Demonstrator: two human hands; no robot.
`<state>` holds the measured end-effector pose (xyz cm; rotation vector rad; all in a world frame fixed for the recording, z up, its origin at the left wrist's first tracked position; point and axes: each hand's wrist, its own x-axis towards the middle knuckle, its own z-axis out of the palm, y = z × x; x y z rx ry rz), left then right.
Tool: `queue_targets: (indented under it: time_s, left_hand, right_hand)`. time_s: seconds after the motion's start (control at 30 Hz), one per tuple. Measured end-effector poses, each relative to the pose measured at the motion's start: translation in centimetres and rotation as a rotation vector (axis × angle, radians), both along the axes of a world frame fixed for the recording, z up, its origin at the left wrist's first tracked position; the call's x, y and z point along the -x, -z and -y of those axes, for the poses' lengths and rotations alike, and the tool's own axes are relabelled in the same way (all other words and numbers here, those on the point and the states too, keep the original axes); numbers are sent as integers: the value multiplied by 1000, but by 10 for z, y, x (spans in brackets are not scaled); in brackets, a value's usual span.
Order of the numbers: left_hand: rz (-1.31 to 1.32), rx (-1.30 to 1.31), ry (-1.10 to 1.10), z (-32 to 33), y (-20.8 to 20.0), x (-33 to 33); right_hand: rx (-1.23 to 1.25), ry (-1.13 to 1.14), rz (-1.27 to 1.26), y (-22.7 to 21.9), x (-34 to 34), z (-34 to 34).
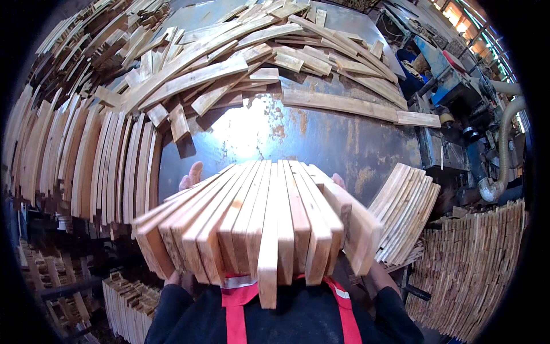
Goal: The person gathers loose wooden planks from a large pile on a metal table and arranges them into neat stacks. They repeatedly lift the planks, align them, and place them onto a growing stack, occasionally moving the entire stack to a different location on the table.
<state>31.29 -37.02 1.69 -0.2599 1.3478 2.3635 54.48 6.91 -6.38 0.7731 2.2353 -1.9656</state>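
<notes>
A row of pale wooden boards (267, 212), stood on edge side by side, is held up in front of my chest. Their ends are uneven, and one board in the middle juts out toward me. My left hand (192, 175) grips the row from its left end; only its fingertips and wrist show past the wood. At the right end, my right hand (339, 181) presses in, its fingertips showing behind the last boards, which lean apart from the others. Both palms are hidden by the boards.
A metal tabletop (332, 140) lies beyond, with a loose heap of boards (223, 74) at its far side. Upright boards (86, 155) line the left. A smaller stack (404, 212) stands at right, above a tall stack (470, 269). Blue machinery (444, 69) and a hose (509, 143) are far right.
</notes>
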Motion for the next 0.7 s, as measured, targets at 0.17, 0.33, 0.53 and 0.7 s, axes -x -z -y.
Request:
queue_targets:
  time_s: [0.17,0.33,0.53,0.7]
  left_hand:
    - [47,7,69,9,12,-22]
    - [109,-172,254,-2,42,0]
    - [348,28,324,-56,67,20]
    - [-110,622,338,-25,188,22]
  right_hand:
    - [-415,-242,38,48,2,-2]
    - [-716,-386,-23,89,32,-19]
    - [-934,-489,-115,134,54,-37]
    - [-662,-455,195,102,68,-15]
